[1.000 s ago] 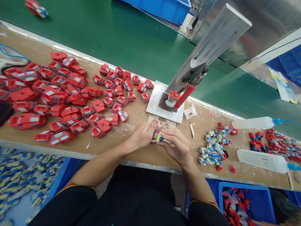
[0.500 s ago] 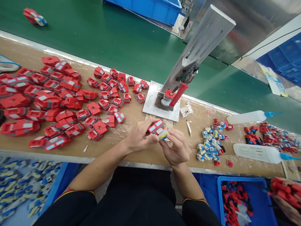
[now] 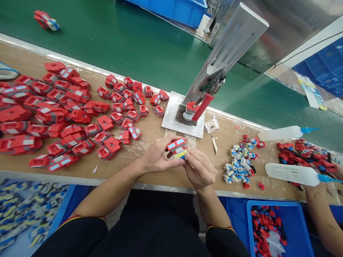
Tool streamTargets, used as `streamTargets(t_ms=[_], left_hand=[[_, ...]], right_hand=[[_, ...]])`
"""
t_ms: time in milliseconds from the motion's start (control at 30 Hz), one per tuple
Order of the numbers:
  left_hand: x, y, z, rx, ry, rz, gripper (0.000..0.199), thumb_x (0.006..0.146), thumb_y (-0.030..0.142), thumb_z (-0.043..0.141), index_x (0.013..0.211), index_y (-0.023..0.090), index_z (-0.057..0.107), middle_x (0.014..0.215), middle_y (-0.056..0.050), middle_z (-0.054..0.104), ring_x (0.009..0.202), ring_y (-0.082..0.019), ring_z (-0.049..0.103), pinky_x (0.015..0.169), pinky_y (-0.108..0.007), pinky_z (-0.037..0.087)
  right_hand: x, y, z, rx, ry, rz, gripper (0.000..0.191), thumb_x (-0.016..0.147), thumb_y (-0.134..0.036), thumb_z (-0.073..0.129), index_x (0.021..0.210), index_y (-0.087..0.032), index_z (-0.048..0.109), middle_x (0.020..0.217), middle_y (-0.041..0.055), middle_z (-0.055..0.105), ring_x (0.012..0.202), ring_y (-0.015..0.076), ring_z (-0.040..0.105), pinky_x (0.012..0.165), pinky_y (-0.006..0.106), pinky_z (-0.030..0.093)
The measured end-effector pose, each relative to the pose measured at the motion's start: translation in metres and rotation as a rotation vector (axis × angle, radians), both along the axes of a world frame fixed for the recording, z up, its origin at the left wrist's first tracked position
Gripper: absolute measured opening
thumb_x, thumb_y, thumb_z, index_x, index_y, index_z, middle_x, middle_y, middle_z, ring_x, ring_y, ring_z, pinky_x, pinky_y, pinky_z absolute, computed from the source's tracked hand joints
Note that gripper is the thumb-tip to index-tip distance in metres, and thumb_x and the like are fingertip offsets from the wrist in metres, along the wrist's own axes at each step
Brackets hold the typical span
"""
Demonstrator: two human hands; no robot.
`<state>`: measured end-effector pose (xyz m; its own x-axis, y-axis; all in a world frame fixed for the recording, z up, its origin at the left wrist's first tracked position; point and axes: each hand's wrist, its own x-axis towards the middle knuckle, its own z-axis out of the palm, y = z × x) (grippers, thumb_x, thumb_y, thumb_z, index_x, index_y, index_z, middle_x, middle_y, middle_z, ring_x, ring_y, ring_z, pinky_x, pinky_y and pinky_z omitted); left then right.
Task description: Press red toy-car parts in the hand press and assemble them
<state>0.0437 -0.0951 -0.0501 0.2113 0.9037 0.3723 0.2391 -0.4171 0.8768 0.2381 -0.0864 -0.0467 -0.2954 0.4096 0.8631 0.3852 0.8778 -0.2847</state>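
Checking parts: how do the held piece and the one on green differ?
The held piece is in the left hand and right hand; the loose piece lies on the green surface. The held piece shows yellow patches; the loose piece shows a blue-and-white end. Both have red.

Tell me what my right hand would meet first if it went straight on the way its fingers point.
Your right hand would first meet the red-and-yellow piece, already at its fingertips; past that, probably your left hand, though depth is unclear.
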Motion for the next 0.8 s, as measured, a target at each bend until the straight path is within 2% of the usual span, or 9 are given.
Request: streamTargets(t_ms=[67,133,167,233,333,400,533,700,800], left_hand=[[-0.003,-0.001,-0.002,0.006,-0.002,-0.010,0.058,0.088,0.064,0.076,0.122,0.019,0.061,0.089,-0.003,0.077,0.071,-0.018,0.074,0.067,-0.029,0.059],[-0.002,-0.003,-0.007,0.050,0.030,-0.019,0.061,0.086,0.064,0.078,0.124,0.019,0.060,0.096,-0.005,0.077,0.077,-0.020,0.076,0.069,-0.030,0.060],[-0.001,-0.004,-0.010,0.091,0.057,-0.027,0.061,0.086,0.063,0.079,0.124,0.020,0.059,0.098,-0.006,0.078,0.080,-0.021,0.077,0.071,-0.031,0.061],[0.005,-0.004,-0.015,0.217,0.118,-0.052,0.057,0.087,0.063,0.078,0.120,0.020,0.059,0.096,-0.007,0.077,0.080,-0.022,0.077,0.072,-0.032,0.062],[0.015,-0.003,-0.019,0.460,0.163,-0.063,0.049,0.092,0.065,0.069,0.108,0.020,0.058,0.077,-0.002,0.071,0.062,-0.020,0.070,0.059,-0.031,0.056],[0.019,-0.002,-0.018,0.557,0.150,-0.038,0.047,0.095,0.067,0.063,0.105,0.021,0.057,0.068,0.001,0.067,0.052,-0.018,0.063,0.051,-0.031,0.050],[0.022,-0.003,-0.014,0.601,0.113,-0.021,0.043,0.097,0.064,0.061,0.106,0.022,0.058,0.068,0.001,0.068,0.049,-0.016,0.062,0.049,-0.030,0.047],[0.024,-0.003,-0.013,0.629,0.104,0.006,0.039,0.100,0.061,0.060,0.096,0.022,0.057,0.059,0.005,0.060,0.042,-0.013,0.054,0.044,-0.029,0.040],[0.030,-0.005,-0.012,0.596,0.090,0.078,0.044,0.101,0.064,0.058,0.100,0.020,0.059,0.063,0.003,0.063,0.049,-0.014,0.061,0.048,-0.027,0.047]], right_hand=[[0.006,0.002,0.002,-0.107,0.020,0.094,0.049,0.098,-0.021,0.073,0.146,-0.027,0.065,0.112,0.0098,0.084,0.100,0.0253,0.082,0.080,0.041,0.072],[0.008,0.004,0.005,-0.289,0.140,0.135,0.049,0.105,-0.047,0.059,0.149,-0.026,0.061,0.126,0.0140,0.079,0.116,0.0293,0.078,0.084,0.046,0.070],[0.007,0.004,0.006,-0.389,0.199,0.137,0.056,0.107,-0.060,0.046,0.148,-0.025,0.063,0.129,0.0151,0.076,0.119,0.0304,0.075,0.085,0.047,0.069],[-0.001,0.002,0.009,-0.548,0.262,0.135,0.071,0.108,-0.069,0.023,0.130,-0.025,0.074,0.118,0.0129,0.078,0.109,0.0282,0.076,0.083,0.045,0.066],[-0.018,-0.004,0.013,-0.618,0.329,0.123,0.067,0.111,-0.059,0.025,0.087,-0.025,0.078,0.080,0.0048,0.074,0.075,0.0204,0.072,0.069,0.038,0.059],[-0.027,-0.008,0.014,-0.620,0.401,0.055,0.061,0.111,-0.050,0.033,0.073,-0.025,0.074,0.069,0.0031,0.066,0.064,0.0184,0.065,0.062,0.037,0.053],[-0.032,-0.014,0.013,-0.676,0.440,-0.016,0.056,0.106,-0.045,0.039,0.066,-0.025,0.072,0.065,0.0036,0.062,0.058,0.0181,0.059,0.056,0.038,0.047],[-0.034,-0.013,0.010,-0.698,0.523,0.068,0.049,0.104,-0.034,0.043,0.065,-0.024,0.071,0.058,0.0015,0.058,0.052,0.0162,0.052,0.054,0.036,0.040],[-0.040,-0.009,0.008,-0.695,0.609,-0.005,0.049,0.104,-0.032,0.039,0.065,-0.023,0.068,0.061,0.0023,0.059,0.056,0.0173,0.055,0.057,0.036,0.043]])
